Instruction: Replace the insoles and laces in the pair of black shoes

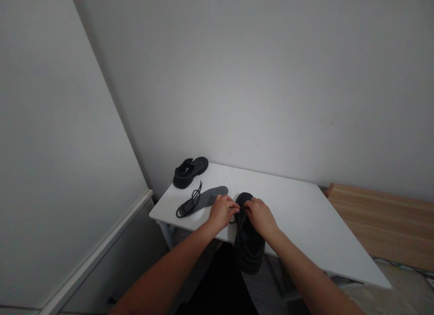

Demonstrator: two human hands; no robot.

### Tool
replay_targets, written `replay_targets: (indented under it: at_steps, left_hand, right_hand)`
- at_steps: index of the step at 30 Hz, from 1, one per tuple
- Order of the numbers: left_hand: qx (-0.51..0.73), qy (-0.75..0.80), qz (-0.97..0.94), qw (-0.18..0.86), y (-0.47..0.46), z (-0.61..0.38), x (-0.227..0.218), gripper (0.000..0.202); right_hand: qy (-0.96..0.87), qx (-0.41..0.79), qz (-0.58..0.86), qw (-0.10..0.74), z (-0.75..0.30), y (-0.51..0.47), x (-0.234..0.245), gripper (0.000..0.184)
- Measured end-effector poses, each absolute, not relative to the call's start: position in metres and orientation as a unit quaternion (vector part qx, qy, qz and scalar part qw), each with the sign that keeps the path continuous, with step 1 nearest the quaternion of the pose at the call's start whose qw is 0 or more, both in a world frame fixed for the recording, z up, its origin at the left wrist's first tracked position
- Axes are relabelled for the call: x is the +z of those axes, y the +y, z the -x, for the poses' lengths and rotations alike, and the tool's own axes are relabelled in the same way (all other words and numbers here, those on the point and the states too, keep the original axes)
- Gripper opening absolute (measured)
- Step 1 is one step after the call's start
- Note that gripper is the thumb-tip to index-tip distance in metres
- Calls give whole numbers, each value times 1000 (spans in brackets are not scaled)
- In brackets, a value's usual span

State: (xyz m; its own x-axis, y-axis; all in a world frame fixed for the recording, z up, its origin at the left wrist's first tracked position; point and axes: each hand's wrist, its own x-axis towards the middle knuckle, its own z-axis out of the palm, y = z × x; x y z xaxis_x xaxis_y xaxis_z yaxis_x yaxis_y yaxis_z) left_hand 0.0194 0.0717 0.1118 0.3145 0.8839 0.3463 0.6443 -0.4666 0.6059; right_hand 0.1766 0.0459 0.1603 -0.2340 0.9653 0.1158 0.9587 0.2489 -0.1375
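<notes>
A black shoe (251, 242) lies over the table's front edge, its toe pointing to the wall and its heel towards me. At the left side of its lacing area, my left hand (223, 212) is closed in a pinch on a thin dark shoelace; a bit of black lace (232, 222) shows below the fingers. My right hand (261, 215) bends over the shoe from the right, fingertips pinched at the upper. What lies between those fingertips is hidden. Left of my hands is a grey insole (207, 198), with a loose black shoelace (194, 198) looped over it.
Another black shoe (190, 171) stands at the back left corner of the white table (305, 220). A wall runs behind the table, and a white panel (68, 147) rises on the left. A wood-grain board (379, 224) lies to the right.
</notes>
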Motion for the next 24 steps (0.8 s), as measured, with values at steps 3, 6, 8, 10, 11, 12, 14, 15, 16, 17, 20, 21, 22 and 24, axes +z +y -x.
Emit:
replay_targets:
  at_steps: [3, 6, 8, 10, 11, 12, 14, 15, 16, 17, 20, 21, 22, 24]
  left_hand:
    - [336, 493, -774, 212, 75, -20, 115, 21]
    - [319, 491, -772, 246, 83, -24, 119, 29]
    - [283, 484, -786, 260, 89, -29, 120, 28]
    - [256, 483, -794, 268, 93, -32, 121, 24]
    - [253, 487, -792, 267, 94, -33, 121, 22]
    - [255, 494, -791, 256, 94, -33, 122, 21]
    - [265, 500, -795, 220, 92, -32, 124, 19]
    - [273, 496, -799, 201, 90, -31, 127, 18]
    - [284, 487, -805, 186, 87, -30, 131, 18]
    - [298, 473, -810, 176, 85, -29, 135, 17]
    - [323, 415, -828, 195, 81, -26, 151, 17]
    - [321, 395, -834, 212, 81, -26, 154, 19]
    - [315, 378, -838, 236, 83, -26, 157, 22]
    - [300, 364, -832, 292, 90, -29, 156, 31]
  right_hand:
    - [-796, 27, 589, 132, -181, 44, 157, 17]
    - [-801, 40, 567, 188, -188, 42, 156, 14]
    - [-799, 52, 557, 223, -192, 40, 158, 12]
    - [-789, 73, 551, 263, -196, 36, 164, 9]
    - [-779, 87, 551, 285, -197, 34, 168, 8]
    - [-766, 104, 553, 309, -199, 32, 173, 7]
    - [-732, 146, 562, 356, -202, 28, 183, 7]
    - [-713, 169, 566, 377, -203, 26, 188, 8]
    - [-694, 192, 569, 397, -204, 24, 193, 10]
    - [-675, 214, 570, 417, -205, 23, 198, 12]
    - [-625, 255, 554, 487, -206, 20, 214, 17]
    - [-612, 262, 546, 509, -205, 19, 220, 18]
    - [-598, 267, 537, 531, -204, 18, 227, 19]
    - [-579, 275, 521, 564, -200, 13, 242, 19]
